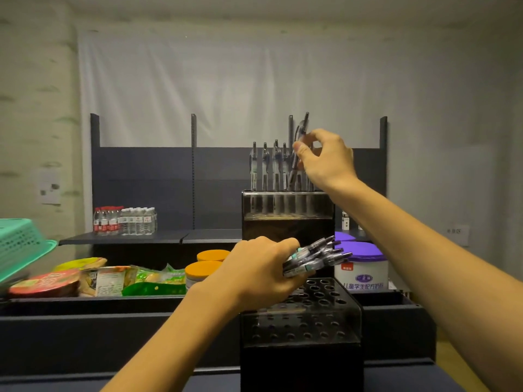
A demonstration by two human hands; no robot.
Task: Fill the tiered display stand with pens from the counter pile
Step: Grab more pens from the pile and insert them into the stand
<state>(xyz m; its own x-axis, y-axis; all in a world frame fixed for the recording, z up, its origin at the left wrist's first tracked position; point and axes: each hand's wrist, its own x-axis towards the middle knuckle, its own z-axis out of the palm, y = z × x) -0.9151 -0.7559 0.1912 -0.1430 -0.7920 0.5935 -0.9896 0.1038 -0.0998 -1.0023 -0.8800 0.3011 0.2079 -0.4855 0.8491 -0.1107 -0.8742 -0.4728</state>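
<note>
Single head-worn wide-angle view, facing forward and slightly down at the black tiered display stand [301, 321], which fills the lower centre and stands close. Both forearms enter from the bottom edge toward the stand. Nearest tier of holes directly below the lens, top tier farther back at mid-frame. Behind the stand: dark shelving unit [169, 176] against a white sheet backdrop [226, 80], farther off. Left of the stand, a green basket [19, 244] cut by the frame edge. Edges bowed by lens distortion. No second view to compare.
</note>
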